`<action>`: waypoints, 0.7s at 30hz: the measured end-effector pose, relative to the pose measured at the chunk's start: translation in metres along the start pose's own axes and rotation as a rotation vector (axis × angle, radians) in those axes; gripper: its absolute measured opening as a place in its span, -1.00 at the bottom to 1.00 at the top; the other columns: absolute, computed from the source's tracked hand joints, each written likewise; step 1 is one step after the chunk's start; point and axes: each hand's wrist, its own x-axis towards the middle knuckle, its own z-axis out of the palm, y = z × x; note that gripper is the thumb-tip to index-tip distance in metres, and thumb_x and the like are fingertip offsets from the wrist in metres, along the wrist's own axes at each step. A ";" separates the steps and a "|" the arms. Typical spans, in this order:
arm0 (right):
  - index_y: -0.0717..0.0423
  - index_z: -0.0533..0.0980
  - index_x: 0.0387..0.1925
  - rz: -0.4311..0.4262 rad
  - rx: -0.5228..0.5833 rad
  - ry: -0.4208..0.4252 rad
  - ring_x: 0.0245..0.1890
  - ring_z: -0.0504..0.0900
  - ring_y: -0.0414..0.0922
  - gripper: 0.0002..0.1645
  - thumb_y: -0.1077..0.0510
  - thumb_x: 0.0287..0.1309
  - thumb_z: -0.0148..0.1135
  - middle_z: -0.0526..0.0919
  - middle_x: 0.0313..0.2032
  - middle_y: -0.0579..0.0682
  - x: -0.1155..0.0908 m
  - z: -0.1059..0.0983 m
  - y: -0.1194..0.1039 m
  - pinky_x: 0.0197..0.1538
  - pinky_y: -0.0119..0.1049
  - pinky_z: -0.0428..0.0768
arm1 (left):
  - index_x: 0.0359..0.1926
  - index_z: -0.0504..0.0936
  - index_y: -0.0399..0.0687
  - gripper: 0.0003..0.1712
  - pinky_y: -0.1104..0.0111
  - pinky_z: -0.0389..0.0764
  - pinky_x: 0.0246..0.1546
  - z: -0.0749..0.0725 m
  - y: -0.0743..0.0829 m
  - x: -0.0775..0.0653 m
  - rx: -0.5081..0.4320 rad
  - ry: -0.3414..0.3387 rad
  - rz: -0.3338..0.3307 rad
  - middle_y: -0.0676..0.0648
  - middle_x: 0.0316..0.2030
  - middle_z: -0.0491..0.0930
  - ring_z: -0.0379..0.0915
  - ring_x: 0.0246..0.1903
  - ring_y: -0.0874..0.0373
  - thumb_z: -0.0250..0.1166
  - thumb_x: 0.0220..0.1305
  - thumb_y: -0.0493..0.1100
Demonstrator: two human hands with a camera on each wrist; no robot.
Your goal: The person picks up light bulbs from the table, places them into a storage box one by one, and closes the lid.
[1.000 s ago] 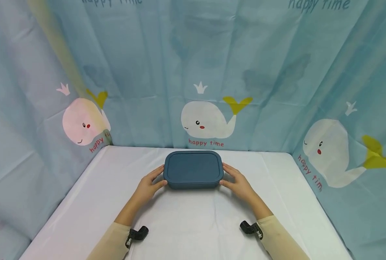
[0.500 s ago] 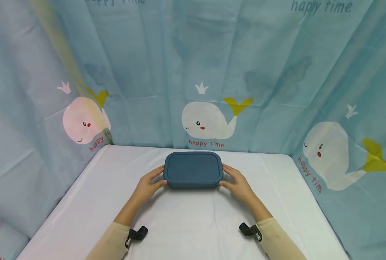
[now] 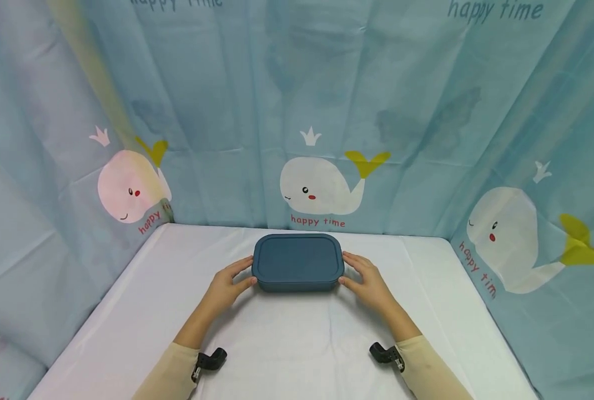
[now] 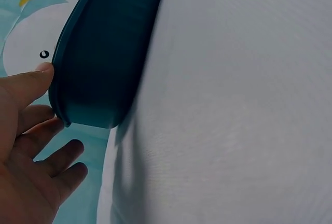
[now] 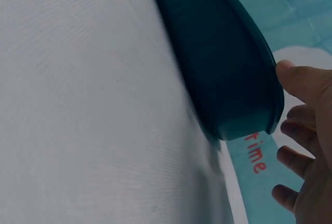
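Note:
A dark blue rectangular lunch box (image 3: 298,259) with rounded corners and its lid on sits flat at the far middle of the white table. My left hand (image 3: 225,285) holds its left end, the thumb at the front corner and the fingers along the side. Mirroring that, my right hand (image 3: 370,284) holds the right end. From the left wrist, the thumb and nearest fingers touch the rim of the lunch box (image 4: 104,53), while the other fingers hang below it. The right wrist view shows the thumb on the rim of the lunch box (image 5: 223,63). What lies inside is hidden by the lid.
White cloth covers the table (image 3: 297,350). A light blue curtain (image 3: 217,128) printed with whales rises behind the table and along both sides. Black wrist mounts (image 3: 212,360) stick out from the beige sleeves (image 3: 169,372).
Both hands keep the same hold on the lunch box, which stays in place. Only a very slight shift of the head view shows.

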 end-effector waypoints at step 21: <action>0.03 0.66 0.15 -0.131 -0.315 0.005 0.22 0.58 0.04 -0.53 0.08 0.21 0.48 0.70 0.14 -0.06 -0.013 -0.028 -0.017 0.29 0.20 0.46 | 0.34 0.59 0.01 -0.42 -0.14 0.45 0.35 -0.037 0.034 -0.014 0.337 -0.078 0.065 -0.08 0.30 0.58 0.43 0.35 -0.15 0.39 0.37 0.05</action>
